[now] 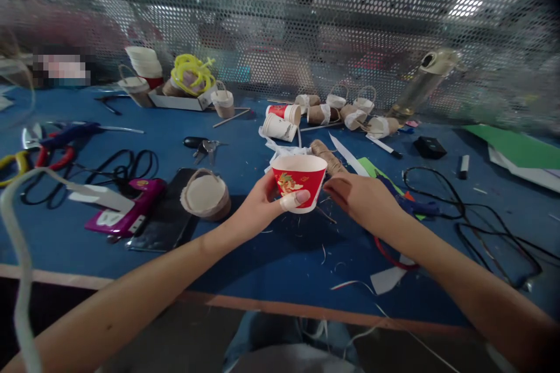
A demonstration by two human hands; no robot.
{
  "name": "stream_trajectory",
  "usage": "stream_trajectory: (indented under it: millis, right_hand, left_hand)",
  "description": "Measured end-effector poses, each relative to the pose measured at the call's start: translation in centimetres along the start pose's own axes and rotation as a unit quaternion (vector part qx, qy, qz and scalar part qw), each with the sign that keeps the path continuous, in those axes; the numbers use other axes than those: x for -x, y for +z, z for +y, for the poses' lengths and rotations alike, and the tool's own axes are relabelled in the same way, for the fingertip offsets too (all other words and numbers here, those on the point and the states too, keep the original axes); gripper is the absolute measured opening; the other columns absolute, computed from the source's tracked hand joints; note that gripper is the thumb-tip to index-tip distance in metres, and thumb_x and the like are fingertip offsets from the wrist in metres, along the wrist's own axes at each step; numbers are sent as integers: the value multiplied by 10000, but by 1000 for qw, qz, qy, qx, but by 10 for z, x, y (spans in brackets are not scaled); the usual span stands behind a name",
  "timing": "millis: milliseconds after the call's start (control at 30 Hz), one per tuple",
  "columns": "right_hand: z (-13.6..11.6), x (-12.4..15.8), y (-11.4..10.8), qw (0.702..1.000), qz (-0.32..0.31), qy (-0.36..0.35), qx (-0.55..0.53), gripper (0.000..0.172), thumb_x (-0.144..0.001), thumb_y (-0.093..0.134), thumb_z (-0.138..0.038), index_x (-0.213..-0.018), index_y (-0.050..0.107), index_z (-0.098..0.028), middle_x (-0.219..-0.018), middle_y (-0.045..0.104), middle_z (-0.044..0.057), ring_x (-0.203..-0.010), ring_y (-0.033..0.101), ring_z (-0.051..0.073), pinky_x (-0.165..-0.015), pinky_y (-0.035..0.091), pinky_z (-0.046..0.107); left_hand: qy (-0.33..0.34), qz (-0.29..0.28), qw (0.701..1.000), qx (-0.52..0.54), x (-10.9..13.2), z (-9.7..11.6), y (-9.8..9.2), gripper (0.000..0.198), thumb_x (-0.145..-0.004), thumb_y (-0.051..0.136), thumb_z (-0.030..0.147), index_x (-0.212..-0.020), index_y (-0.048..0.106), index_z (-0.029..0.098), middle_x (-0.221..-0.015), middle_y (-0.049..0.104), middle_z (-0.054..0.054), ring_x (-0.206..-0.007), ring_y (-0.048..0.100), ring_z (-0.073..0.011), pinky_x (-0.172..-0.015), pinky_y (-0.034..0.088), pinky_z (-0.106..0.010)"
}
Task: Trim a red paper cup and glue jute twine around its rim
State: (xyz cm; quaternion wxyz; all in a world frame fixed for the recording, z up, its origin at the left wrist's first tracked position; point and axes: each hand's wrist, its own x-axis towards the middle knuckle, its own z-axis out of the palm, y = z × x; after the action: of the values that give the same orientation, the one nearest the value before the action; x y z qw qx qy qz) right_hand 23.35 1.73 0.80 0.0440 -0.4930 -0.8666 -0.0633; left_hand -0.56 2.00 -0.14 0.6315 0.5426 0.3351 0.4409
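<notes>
My left hand (pixel 262 207) grips a red and white paper cup (pixel 299 178) from its left side, thumb across the front with a strip of tape or a bandage on it. The cup is upright and held just above the blue table (pixel 271 256). My right hand (pixel 356 198) is at the cup's right side, fingers curled and pressed against its wall. Behind the cup lies a spool of brown twine (pixel 326 156). What the right fingers pinch, if anything, is hidden.
A twine-wrapped cup basket (pixel 205 193) lies left of my hands, beside a black phone (pixel 168 215) and a pink tool (pixel 126 213). Several wrapped and plain cups (pixel 341 109) stand at the back. Pliers (pixel 52 148), keys (pixel 203 147), black cables (pixel 472 210), green paper (pixel 511 145) and a mesh wall surround.
</notes>
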Motion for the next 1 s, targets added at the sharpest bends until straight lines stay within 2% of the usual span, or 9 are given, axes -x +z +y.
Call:
stream_trajectory:
  millis: [133,333,433,500,600,667,900,1000]
  right_hand:
    - [3,11,-4,999,32,4,-15,222,-1054,544,-257,-1069,745,-165,-1030,808,101,-842,771,273,-584,481,331]
    - [7,16,-6,997,73,5,-31,187,-1062,520,-203,-1117,697,-174,-1071,792,79,-897,760,182,-705,556,274]
    - [8,15,-2,998,44,-30,21,172,-1048,552,-192,-1073,722,-175,-1037,791,86,-827,746,203,-613,505,296]
    - [6,14,3,997,15,-64,48,170,-1010,577,-122,-1016,741,-166,-1021,789,92,-787,728,217,-556,443,313]
    - [0,11,10,990,-17,-110,81,236,-957,555,-6,-941,746,-143,-998,779,109,-823,708,233,-550,402,330]
    - [-4,9,12,987,-29,-129,95,256,-958,536,4,-918,744,-139,-958,769,116,-832,694,241,-558,393,340]
    - [-7,-4,11,981,-46,-156,104,276,-1029,485,-66,-975,748,-130,-927,761,111,-817,668,235,-590,379,361]
    - [2,-4,7,985,-42,-134,98,271,-1028,494,-76,-935,739,-142,-920,767,96,-776,671,208,-574,346,345]
  left_hand:
    - [-6,-3,1000,25,0,1,1,645,-736,908,418,-1278,656,176,-1253,790,-132,-1173,731,-325,-1008,589,-422]
    - [-17,4,999,51,-4,-6,0,609,-729,910,350,-1273,697,179,-1207,806,-118,-1134,747,-321,-1010,582,-431]
    - [-15,5,999,51,-5,-7,1,601,-746,900,345,-1291,701,187,-1235,799,-118,-1130,747,-311,-1017,575,-426]
    - [-12,6,999,51,-5,-5,1,607,-738,907,332,-1292,706,190,-1251,793,-121,-1141,741,-312,-1014,574,-418]
    - [-10,6,999,53,-3,-3,2,604,-717,919,321,-1271,715,190,-1246,795,-118,-1138,739,-310,-1004,577,-410]
    - [-13,8,999,50,-3,-2,2,592,-719,916,324,-1260,718,189,-1237,797,-115,-1126,743,-305,-999,579,-409]
    - [-22,6,999,40,-3,-1,2,575,-704,921,333,-1215,710,177,-1185,808,-110,-1082,757,-297,-971,588,-407]
    - [-24,6,999,39,-4,0,1,557,-711,916,330,-1205,705,180,-1192,807,-107,-1096,753,-299,-987,581,-413]
